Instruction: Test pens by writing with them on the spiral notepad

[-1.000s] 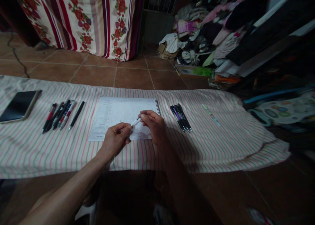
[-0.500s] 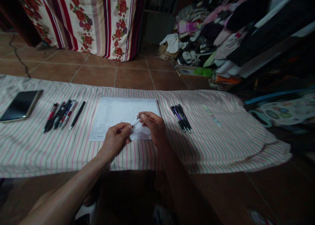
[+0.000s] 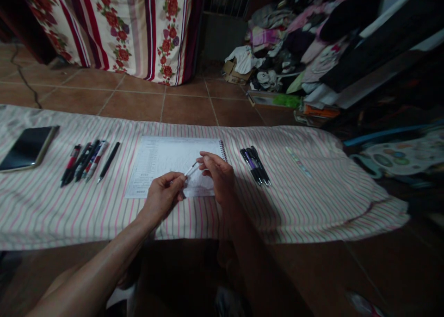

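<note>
My left hand [image 3: 165, 189] is closed, pinching the lower end of a slim white pen [image 3: 190, 169] with a dark upper end. The pen slants up to the right above a spiral notebook [image 3: 147, 157]. Beside its upper end is my right hand [image 3: 219, 171], fingers parted and loosely bent. Whether a fingertip touches the pen is hard to make out. Right of the notebook lie several black and purple pens [image 3: 255, 165]. To its left are a black pen [image 3: 108, 162] and a group of several pens [image 3: 84, 162], one of them red.
A striped cloth [image 3: 312, 215] covers the low surface. On its left lies a phone [image 3: 28, 147]; a pale patterned pen-like stick [image 3: 298, 162] lies on the right. Beyond are tiled floor [image 3: 135, 105], a floral curtain [image 3: 138, 34] and a heap of clothes [image 3: 277, 44].
My right hand's fingers have parted and moved slightly up and right from the pen's upper end. The left hand still holds the pen in the same place.
</note>
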{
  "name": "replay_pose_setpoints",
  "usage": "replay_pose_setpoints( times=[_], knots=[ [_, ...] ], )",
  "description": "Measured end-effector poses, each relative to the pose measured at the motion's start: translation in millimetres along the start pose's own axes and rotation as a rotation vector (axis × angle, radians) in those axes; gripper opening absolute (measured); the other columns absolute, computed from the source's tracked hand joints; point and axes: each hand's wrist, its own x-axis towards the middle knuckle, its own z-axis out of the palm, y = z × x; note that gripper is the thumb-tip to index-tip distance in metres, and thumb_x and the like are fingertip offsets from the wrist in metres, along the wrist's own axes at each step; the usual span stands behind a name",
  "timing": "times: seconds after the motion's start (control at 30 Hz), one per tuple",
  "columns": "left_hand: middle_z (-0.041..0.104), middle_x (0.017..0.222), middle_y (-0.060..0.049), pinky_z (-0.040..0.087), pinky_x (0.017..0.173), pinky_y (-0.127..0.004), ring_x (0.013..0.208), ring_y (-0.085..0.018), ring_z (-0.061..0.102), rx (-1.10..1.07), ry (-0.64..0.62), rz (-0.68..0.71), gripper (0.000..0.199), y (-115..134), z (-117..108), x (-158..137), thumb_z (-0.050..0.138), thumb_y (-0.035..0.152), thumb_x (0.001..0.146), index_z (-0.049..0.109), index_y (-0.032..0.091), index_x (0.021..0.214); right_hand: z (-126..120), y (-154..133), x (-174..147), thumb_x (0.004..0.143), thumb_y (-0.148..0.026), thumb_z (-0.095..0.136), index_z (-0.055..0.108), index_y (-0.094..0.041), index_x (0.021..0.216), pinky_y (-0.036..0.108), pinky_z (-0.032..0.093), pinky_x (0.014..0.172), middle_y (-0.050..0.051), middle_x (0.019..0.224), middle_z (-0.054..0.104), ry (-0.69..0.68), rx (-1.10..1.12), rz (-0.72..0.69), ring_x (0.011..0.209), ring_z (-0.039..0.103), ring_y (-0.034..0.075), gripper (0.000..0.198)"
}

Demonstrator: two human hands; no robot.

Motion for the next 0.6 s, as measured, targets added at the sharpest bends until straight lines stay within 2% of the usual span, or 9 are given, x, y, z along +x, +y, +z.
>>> replay_pose_setpoints(
  times=[0.13,0.23,0.33,0.43,0.5,0.6],
  knots=[
    [0.052,0.043,0.004,0.032,0.047,-0.018,0.041,-0.006,0.045,0.006,0.03,-0.019,0.022,5,-1,-2,0.066,0.036,0.07,0.064,0.015,0.077,-15,10,10,0.074,-0.036,0.057,0.066,-0.015,0.096,0.024,0.046,0.054,0.005,0.074,0.068,0.134,-0.207,-0.083,0.061,0.061,0.014,0.031],
    [0.055,0.047,0.003,0.034,0.049,-0.018,0.042,-0.005,0.046,-0.006,0.04,-0.014,0.02,10,-1,-4,0.067,0.033,0.07,0.064,0.015,0.076,-25,16,13,0.076,-0.031,0.055,0.067,-0.016,0.092,0.027,0.049,0.059,0.007,0.084,0.068,0.172,-0.429,-0.213,0.067,0.062,0.015,0.026],
    [0.055,0.047,0.004,0.036,0.051,-0.018,0.043,-0.005,0.046,-0.018,0.036,-0.008,0.019,12,-2,-7,0.066,0.032,0.07,0.065,0.015,0.077,-29,20,11,0.077,-0.022,0.05,0.069,-0.017,0.091,0.029,0.05,0.066,0.009,0.093,0.066,0.13,-0.658,-0.34,0.074,0.061,0.017,0.024],
    [0.055,0.049,0.004,0.036,0.051,-0.018,0.044,-0.005,0.046,-0.007,0.033,0.002,0.019,12,-4,-8,0.066,0.032,0.071,0.065,0.015,0.077,-26,23,9,0.078,-0.015,0.048,0.069,-0.018,0.094,0.033,0.048,0.08,0.008,0.098,0.066,0.097,-0.835,-0.423,0.086,0.059,0.02,0.027],
    [0.055,0.05,0.004,0.035,0.05,-0.018,0.043,-0.005,0.046,0.013,0.031,0.009,0.019,13,-6,-8,0.066,0.033,0.071,0.065,0.014,0.076,-24,25,9,0.077,-0.013,0.049,0.069,-0.018,0.099,0.036,0.044,0.086,0.008,0.105,0.065,0.075,-0.935,-0.444,0.094,0.056,0.022,0.03],
    [0.054,0.05,0.004,0.034,0.049,-0.017,0.044,-0.005,0.046,0.025,0.03,0.015,0.02,14,-8,-9,0.066,0.034,0.072,0.065,0.015,0.077,-22,25,8,0.077,-0.011,0.05,0.067,-0.018,0.104,0.037,0.043,0.085,0.007,0.109,0.063,0.03,-1.05,-0.435,0.095,0.052,0.024,0.032]
  ],
)
